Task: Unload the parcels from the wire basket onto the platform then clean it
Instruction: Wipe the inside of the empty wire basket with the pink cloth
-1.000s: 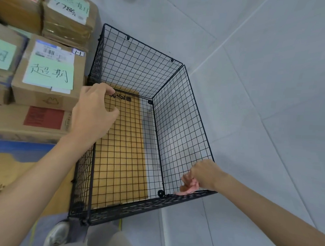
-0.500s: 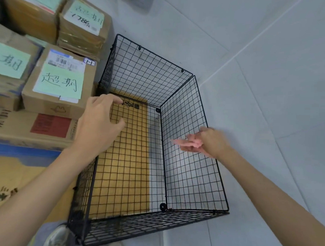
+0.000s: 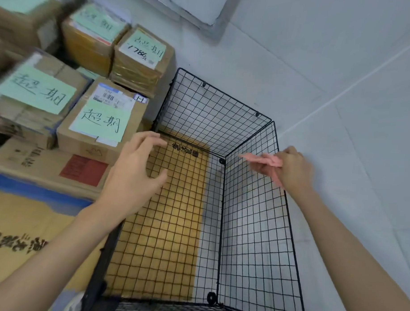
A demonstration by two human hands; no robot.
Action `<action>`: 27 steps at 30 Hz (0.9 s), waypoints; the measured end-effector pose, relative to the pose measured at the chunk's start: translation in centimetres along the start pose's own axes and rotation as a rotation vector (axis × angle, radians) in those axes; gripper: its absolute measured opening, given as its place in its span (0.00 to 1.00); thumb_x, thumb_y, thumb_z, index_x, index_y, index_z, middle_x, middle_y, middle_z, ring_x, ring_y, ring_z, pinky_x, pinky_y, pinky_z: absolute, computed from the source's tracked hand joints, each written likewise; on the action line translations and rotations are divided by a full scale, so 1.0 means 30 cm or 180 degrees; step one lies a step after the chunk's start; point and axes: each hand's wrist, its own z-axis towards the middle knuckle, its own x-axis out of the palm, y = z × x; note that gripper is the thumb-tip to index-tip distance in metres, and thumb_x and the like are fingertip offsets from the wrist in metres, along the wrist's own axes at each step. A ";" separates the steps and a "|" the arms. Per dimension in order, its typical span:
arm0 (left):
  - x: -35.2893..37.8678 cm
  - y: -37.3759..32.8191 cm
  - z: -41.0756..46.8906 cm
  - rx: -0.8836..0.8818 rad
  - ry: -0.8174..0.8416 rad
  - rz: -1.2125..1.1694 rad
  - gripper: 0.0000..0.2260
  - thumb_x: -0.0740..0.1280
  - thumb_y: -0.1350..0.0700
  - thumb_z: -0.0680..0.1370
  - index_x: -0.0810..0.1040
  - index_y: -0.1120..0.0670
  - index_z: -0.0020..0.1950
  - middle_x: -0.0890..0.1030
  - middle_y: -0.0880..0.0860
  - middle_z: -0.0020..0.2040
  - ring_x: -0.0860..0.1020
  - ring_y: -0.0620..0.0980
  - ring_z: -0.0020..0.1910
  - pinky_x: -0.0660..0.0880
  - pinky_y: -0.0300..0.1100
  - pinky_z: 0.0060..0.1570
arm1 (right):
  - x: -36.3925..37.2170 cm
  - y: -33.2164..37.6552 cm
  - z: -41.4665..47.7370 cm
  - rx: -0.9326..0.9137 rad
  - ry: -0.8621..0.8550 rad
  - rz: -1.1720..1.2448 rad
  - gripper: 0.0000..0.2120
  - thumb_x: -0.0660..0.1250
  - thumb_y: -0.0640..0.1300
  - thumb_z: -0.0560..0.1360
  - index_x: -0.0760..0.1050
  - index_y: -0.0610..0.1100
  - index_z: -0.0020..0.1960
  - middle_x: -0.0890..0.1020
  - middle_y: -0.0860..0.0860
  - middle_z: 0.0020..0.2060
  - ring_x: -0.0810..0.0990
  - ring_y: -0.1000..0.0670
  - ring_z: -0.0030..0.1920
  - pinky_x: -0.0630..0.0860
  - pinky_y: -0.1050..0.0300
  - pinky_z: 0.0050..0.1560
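The black wire basket [image 3: 255, 227] stands on the floor with nothing inside; a yellow cardboard sheet [image 3: 161, 235] shows through its mesh bottom. My right hand [image 3: 291, 170] pinches a pink cloth [image 3: 264, 161] against the top edge of the basket's right wall, near the far corner. My left hand [image 3: 133, 173] hovers at the top of the left wall, fingers loosely curved and spread, fingertips by the rim and gripping nothing. Brown parcels [image 3: 100, 128] with green handwritten labels are stacked to the left of the basket.
More taped boxes [image 3: 142, 57] are piled behind, on a flat carton with a red label [image 3: 48, 168]. A blue and yellow printed sheet [image 3: 23, 209] lies at the lower left. Pale tiled floor [image 3: 352, 114] runs right of and behind the basket.
My right hand has carried the pink cloth from the near corner of the right wall along its top edge to the far end. My left hand stayed by the left rim.
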 end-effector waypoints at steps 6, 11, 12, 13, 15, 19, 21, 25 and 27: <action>0.005 0.005 -0.002 -0.0060 -0.0034 0.0055 0.23 0.74 0.55 0.73 0.72 0.47 0.65 0.64 0.42 0.70 0.69 0.39 0.61 0.71 0.43 0.55 | 0.124 0.055 0.036 -0.1116 0.0910 -0.1481 0.18 0.72 0.64 0.70 0.80 0.49 0.44 0.75 0.52 0.39 0.72 0.48 0.41 0.75 0.54 0.39; 0.009 0.012 -0.001 -0.0104 -0.0038 0.0142 0.23 0.74 0.54 0.73 0.72 0.48 0.66 0.65 0.42 0.71 0.70 0.43 0.63 0.68 0.41 0.55 | 0.085 0.059 0.166 -0.0815 0.0908 -0.1927 0.21 0.71 0.64 0.70 0.79 0.46 0.48 0.78 0.50 0.47 0.77 0.48 0.50 0.77 0.56 0.42; 0.010 0.014 0.000 -0.0104 -0.0033 0.0159 0.23 0.74 0.54 0.73 0.72 0.47 0.66 0.65 0.42 0.71 0.70 0.42 0.63 0.68 0.41 0.55 | 0.069 0.057 0.198 -0.0626 0.0817 -0.1912 0.26 0.68 0.70 0.69 0.78 0.46 0.45 0.77 0.50 0.45 0.76 0.48 0.48 0.75 0.56 0.39; 0.010 0.015 0.000 -0.0102 -0.0033 0.0158 0.23 0.74 0.54 0.73 0.72 0.47 0.66 0.65 0.42 0.71 0.70 0.42 0.62 0.68 0.41 0.56 | 0.063 0.059 0.211 -0.0572 0.0705 -0.1956 0.28 0.66 0.73 0.68 0.77 0.47 0.43 0.76 0.50 0.43 0.74 0.49 0.45 0.72 0.58 0.36; 0.010 0.014 0.000 -0.0101 -0.0039 0.0140 0.23 0.74 0.53 0.72 0.72 0.46 0.65 0.65 0.41 0.70 0.70 0.38 0.60 0.67 0.40 0.56 | 0.086 0.078 0.185 -0.0724 0.0692 -0.2076 0.26 0.66 0.71 0.71 0.75 0.47 0.38 0.73 0.51 0.39 0.71 0.50 0.41 0.70 0.58 0.34; 0.009 0.016 0.000 -0.0063 -0.0029 0.0166 0.23 0.73 0.53 0.72 0.71 0.45 0.65 0.65 0.40 0.70 0.69 0.37 0.61 0.67 0.39 0.58 | 0.166 0.129 0.058 -0.1153 0.1650 -0.2069 0.40 0.54 0.82 0.60 0.74 0.45 0.42 0.74 0.50 0.35 0.79 0.48 0.35 0.79 0.53 0.32; 0.008 0.016 -0.001 -0.0059 -0.0045 0.0228 0.23 0.73 0.53 0.73 0.71 0.45 0.66 0.65 0.41 0.70 0.68 0.39 0.64 0.67 0.40 0.60 | 0.168 0.168 0.007 -0.1306 0.1978 -0.2362 0.41 0.57 0.79 0.58 0.78 0.46 0.51 0.75 0.50 0.35 0.79 0.50 0.32 0.78 0.57 0.31; 0.005 0.016 0.000 -0.0020 -0.0073 0.0412 0.23 0.73 0.54 0.73 0.71 0.47 0.66 0.67 0.42 0.70 0.65 0.44 0.68 0.65 0.41 0.61 | 0.209 0.172 -0.035 -0.1323 0.2196 -0.2237 0.36 0.59 0.79 0.64 0.80 0.54 0.58 0.72 0.54 0.32 0.74 0.53 0.30 0.72 0.59 0.31; 0.004 0.016 0.000 -0.0013 -0.0069 0.0406 0.23 0.73 0.54 0.72 0.72 0.47 0.66 0.67 0.42 0.70 0.66 0.44 0.68 0.65 0.41 0.62 | 0.191 0.157 -0.030 -0.1205 0.2131 -0.1884 0.30 0.64 0.75 0.67 0.80 0.55 0.57 0.76 0.54 0.35 0.79 0.51 0.38 0.77 0.57 0.37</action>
